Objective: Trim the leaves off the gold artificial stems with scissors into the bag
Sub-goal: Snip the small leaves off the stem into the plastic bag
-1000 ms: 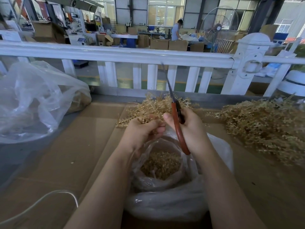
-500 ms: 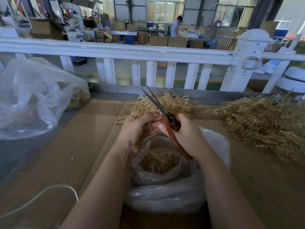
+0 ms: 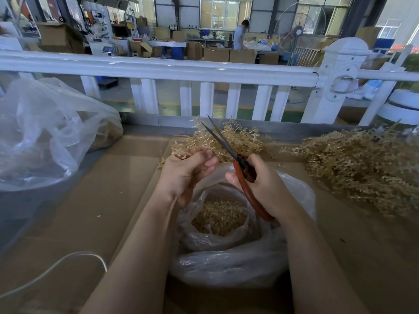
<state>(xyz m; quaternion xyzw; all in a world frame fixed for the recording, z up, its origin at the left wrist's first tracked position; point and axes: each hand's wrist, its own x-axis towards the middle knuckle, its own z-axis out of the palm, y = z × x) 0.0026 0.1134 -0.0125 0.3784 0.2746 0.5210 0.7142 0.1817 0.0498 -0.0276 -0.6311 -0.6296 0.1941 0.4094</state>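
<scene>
Bright daylight enters through large windows [image 3: 223, 13] at twelve o'clock, which glare pale and washed out. The desk [image 3: 108, 200] below sits in softer, dimmer light with faint, diffuse shadows. Clear plastic of the bag [image 3: 238, 264] at six o'clock shows white sheen. The white railing [image 3: 158, 68] bows from wide-angle distortion, and detail smears toward the edges, notably at three and nine o'clock.

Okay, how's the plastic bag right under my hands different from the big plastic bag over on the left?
The bag under the hands stands with its mouth open upward, showing loose gold trimmings; the left bag lies slumped and crumpled on its side. The near bag sits between the forearms; the left bag rests apart, by the white railing. Both are clear plastic with gold material inside.
</scene>
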